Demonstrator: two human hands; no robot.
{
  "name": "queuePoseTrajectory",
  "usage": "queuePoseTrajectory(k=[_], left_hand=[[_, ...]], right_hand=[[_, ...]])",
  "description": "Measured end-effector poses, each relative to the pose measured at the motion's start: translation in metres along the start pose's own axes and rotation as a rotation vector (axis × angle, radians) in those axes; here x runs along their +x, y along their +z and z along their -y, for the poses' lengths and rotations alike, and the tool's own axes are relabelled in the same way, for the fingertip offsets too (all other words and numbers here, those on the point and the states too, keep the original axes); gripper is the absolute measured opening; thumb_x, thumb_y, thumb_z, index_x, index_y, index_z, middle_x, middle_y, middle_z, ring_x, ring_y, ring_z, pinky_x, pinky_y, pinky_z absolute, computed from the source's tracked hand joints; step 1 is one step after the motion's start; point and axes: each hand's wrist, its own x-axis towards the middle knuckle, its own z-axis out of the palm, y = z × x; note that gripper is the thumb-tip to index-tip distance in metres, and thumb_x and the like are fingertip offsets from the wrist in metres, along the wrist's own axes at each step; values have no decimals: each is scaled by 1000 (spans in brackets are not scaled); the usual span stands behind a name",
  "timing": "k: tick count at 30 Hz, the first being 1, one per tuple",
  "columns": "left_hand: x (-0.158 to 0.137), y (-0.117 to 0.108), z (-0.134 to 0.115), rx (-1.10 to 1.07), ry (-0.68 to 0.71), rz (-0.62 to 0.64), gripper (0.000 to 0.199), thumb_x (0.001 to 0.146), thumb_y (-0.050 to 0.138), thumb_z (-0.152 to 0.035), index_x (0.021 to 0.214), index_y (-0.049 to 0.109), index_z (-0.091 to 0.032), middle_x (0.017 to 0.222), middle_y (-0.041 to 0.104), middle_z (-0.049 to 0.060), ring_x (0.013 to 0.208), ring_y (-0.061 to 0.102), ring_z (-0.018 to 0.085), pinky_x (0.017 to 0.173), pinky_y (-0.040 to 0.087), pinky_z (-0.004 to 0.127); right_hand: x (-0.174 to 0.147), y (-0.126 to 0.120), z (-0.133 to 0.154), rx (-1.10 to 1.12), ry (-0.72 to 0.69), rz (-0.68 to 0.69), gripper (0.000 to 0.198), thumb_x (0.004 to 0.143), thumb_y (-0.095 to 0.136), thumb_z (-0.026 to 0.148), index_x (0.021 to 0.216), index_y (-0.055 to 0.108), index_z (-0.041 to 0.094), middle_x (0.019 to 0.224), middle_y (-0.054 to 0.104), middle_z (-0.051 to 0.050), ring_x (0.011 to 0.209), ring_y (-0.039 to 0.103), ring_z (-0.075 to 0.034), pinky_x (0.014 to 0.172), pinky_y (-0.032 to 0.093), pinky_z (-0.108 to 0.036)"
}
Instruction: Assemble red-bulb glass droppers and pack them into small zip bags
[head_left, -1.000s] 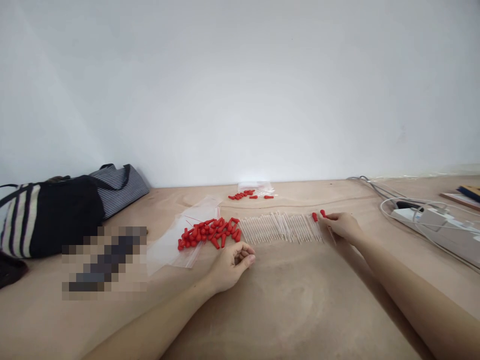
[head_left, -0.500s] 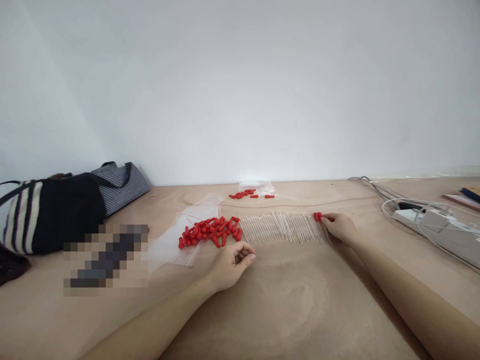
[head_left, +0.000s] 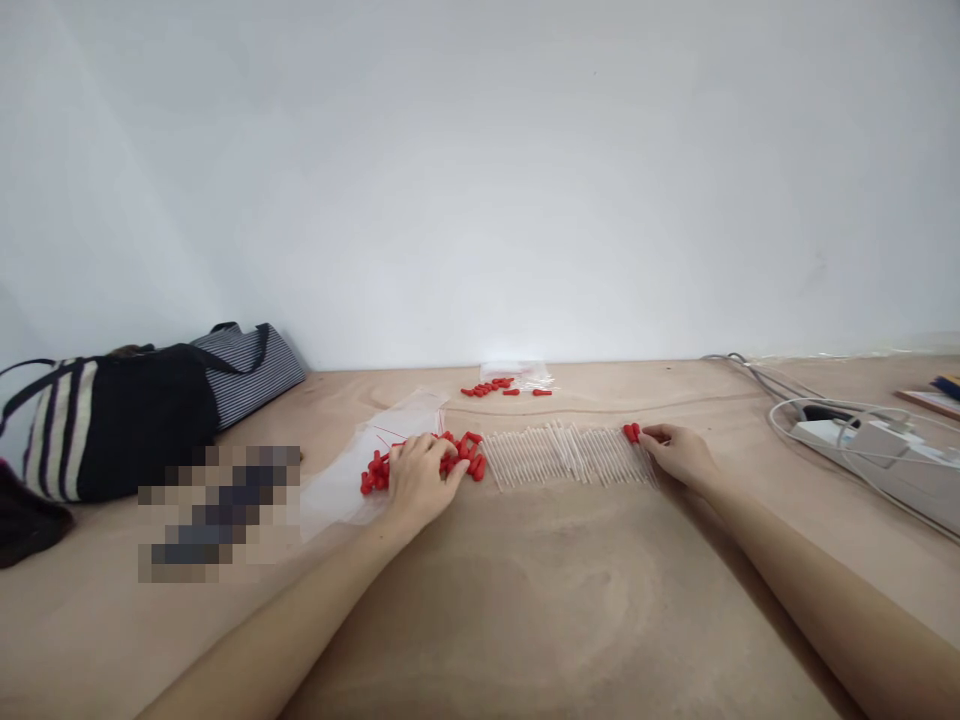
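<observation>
A heap of red rubber dropper bulbs [head_left: 476,464] lies left of centre, partly hidden by my left hand [head_left: 424,478]. That hand reaches palm down over the bulbs, thumb apart from the fingers, with nothing visibly gripped. To the right, thin clear glass dropper tubes [head_left: 529,458] lie side by side in a long row. At the row's right end, two red dropper bulbs [head_left: 631,432] sit at the tops of tubes. My right hand [head_left: 681,457] is closed in a pinch, fingertips against the rightmost bulb.
A clear plastic bag [head_left: 341,490] lies under the heap. Farther back are more red bulbs [head_left: 495,386], small clear tubes and another bag [head_left: 510,370] near the wall. Black and striped bags [head_left: 150,420] stand left; a white power strip [head_left: 862,450] with cables lies right.
My left hand has moved left and away from me, from in front of the heap to over the red bulbs, and its fingers have opened out. My right hand stays almost still.
</observation>
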Motion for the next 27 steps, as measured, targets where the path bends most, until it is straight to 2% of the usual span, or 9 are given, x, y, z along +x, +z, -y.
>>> queuePoseTrajectory(k=[4, 8, 13, 17, 19, 22, 27], left_hand=[[16, 6, 2, 146, 60, 3, 30, 73, 51, -47, 72, 60, -18, 79, 56, 7, 82, 48, 25, 70, 30, 37], [22, 13, 0, 167, 83, 2, 27, 74, 51, -43, 66, 59, -18, 79, 55, 8, 84, 47, 26, 70, 30, 38], [24, 9, -2, 132, 33, -34, 23, 77, 47, -31, 63, 59, -17, 77, 55, 8, 82, 48, 26, 69, 31, 39], [10, -6, -13, -61, 119, -98, 18, 76, 49, -28, 65, 58, -16, 74, 54, 5, 79, 49, 22, 72, 33, 37], [-4, -11, -20, -210, 202, -62, 15, 75, 50, -26, 66, 57, -17, 72, 52, 3, 75, 49, 20, 73, 35, 36], [-26, -13, -28, -375, 289, 91, 11, 74, 51, -24, 66, 56, -18, 74, 51, 3, 73, 49, 17, 72, 38, 33], [-39, -8, -32, -509, 228, 269, 6, 71, 54, -24, 74, 53, -19, 78, 53, 3, 71, 51, 17, 65, 42, 29]], right_hand=[[-4, -3, 9, 13, 0, -25, 31, 73, 46, 33, 89, 65, 15, 81, 68, -7, 74, 61, -19, 64, 42, -25], [-9, -4, 19, 37, -73, -48, 29, 73, 45, 32, 84, 65, 15, 77, 67, -6, 71, 60, -18, 62, 41, -24], [-16, -3, 32, -54, -136, -5, 23, 72, 46, 33, 77, 64, 19, 74, 67, -4, 70, 60, -18, 62, 38, -25], [-24, -4, 45, -187, -115, 14, 23, 69, 50, 40, 69, 63, 21, 68, 65, -2, 69, 58, -19, 63, 36, -28], [-30, -3, 53, -170, -116, 51, 24, 68, 51, 43, 69, 63, 22, 68, 64, -1, 68, 57, -19, 64, 36, -28], [-38, 2, 67, -96, -144, 95, 26, 68, 51, 45, 67, 62, 22, 64, 62, -1, 68, 57, -17, 67, 37, -28], [-42, 13, 92, -105, -169, 82, 31, 67, 49, 50, 66, 61, 21, 62, 63, -1, 71, 58, -18, 84, 31, -36]])
